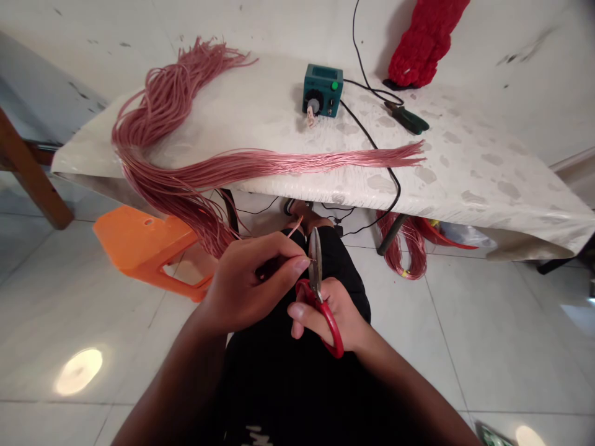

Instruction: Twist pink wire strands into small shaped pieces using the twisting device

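Above my lap, my left hand (260, 282) pinches a thin pink wire (295, 228) between thumb and fingers. A short end of it sticks out past the thumb tip toward the scissor blades. My right hand (332, 316) grips red-handled scissors (315, 266), their blades pointing up and almost together at the wire's end. Whether the blades touch the wire I cannot tell. Beyond my hands, a long bundle of pink wires (260, 162) lies along the table, and part of it hangs over the front edge beside my left hand.
On the table (465, 167) stand a teal box with a knob (324, 90) and its black cable, green-handled pliers (406, 118) and a red fuzzy bundle (423, 43). An orange plastic stool (134, 241) is at left. Below the table hangs a coil of pink wire (411, 251).
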`<state>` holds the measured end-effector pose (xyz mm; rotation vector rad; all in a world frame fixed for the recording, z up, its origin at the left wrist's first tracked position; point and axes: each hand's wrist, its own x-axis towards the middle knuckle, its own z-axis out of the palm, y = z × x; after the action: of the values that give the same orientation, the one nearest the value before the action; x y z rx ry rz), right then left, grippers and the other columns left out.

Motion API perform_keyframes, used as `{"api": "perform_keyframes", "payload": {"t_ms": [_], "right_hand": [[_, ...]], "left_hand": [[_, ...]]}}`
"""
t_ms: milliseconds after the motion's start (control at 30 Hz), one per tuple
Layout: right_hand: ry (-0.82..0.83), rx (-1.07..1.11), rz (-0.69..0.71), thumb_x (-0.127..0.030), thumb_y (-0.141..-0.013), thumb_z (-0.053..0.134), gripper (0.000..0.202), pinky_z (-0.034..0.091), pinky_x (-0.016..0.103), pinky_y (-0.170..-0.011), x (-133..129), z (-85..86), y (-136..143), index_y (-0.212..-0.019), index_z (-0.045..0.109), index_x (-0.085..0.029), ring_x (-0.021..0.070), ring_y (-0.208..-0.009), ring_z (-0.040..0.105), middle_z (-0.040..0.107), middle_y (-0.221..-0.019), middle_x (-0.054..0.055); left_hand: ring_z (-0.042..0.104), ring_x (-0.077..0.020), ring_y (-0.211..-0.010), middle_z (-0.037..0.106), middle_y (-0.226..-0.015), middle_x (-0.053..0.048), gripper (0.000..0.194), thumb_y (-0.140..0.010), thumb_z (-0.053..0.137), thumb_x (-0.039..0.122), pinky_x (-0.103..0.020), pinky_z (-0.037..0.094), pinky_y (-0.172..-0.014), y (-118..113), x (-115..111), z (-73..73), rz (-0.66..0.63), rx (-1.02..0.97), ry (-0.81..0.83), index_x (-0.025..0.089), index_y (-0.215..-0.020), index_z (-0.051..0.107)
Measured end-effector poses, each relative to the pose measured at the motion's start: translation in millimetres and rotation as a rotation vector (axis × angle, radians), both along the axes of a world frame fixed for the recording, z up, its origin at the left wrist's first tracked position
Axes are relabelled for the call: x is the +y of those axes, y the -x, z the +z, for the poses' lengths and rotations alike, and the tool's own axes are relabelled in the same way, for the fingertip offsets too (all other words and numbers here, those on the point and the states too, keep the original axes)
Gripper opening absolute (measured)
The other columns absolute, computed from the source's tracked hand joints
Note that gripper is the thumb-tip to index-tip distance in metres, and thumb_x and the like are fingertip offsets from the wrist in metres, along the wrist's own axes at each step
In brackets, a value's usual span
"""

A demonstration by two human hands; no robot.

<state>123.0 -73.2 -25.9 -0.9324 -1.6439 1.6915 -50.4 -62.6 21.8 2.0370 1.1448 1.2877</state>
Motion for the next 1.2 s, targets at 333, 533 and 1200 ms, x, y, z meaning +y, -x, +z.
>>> {"api": "perform_keyframes", "payload": {"t_ms": [333,533,1200], "right_hand": [[0.040,-0.006,-0.004,-0.044,-0.084,0.069,0.039,0.039,0.021,-0.047,-0.9,0.5,1.2,-0.055,0.068,-0.017,0.0092,-0.049,0.052,0.058,-0.049,-0.001],[0.009,0.005,0.002,-0.042,-0.086,0.066,0.039,0.040,0.022,-0.049,-1.0,-0.3,0.0,-0.056,0.069,-0.017,0.0096,-0.049,0.051,0.056,-0.048,-0.001],[0.013,0.098,0.062,-0.064,-0.086,0.061,0.053,0.040,0.024,-0.053,1.9,-7.4,-2.3,-0.067,0.068,-0.015,0.0115,-0.055,0.050,0.070,-0.065,0.006]], "left_hand": [[0.059,-0.0084,-0.058,0.068,-0.068,0.002,0.010,-0.090,0.060,0.016,-0.020,0.045,-0.052,0.8,0.7,-2.5,-0.011,0.003,-0.004,0.019,-0.081,0.063],[0.057,-0.0083,-0.057,0.065,-0.067,0.003,0.008,-0.089,0.061,0.016,-0.020,0.044,-0.052,1.4,1.2,-4.9,-0.016,-0.018,0.004,0.019,-0.081,0.063],[0.056,-0.0079,-0.055,0.061,-0.061,0.005,0.009,-0.091,0.060,0.017,-0.021,0.044,-0.052,0.1,0.7,-5.7,-0.028,-0.109,0.072,0.020,-0.083,0.063]]}}
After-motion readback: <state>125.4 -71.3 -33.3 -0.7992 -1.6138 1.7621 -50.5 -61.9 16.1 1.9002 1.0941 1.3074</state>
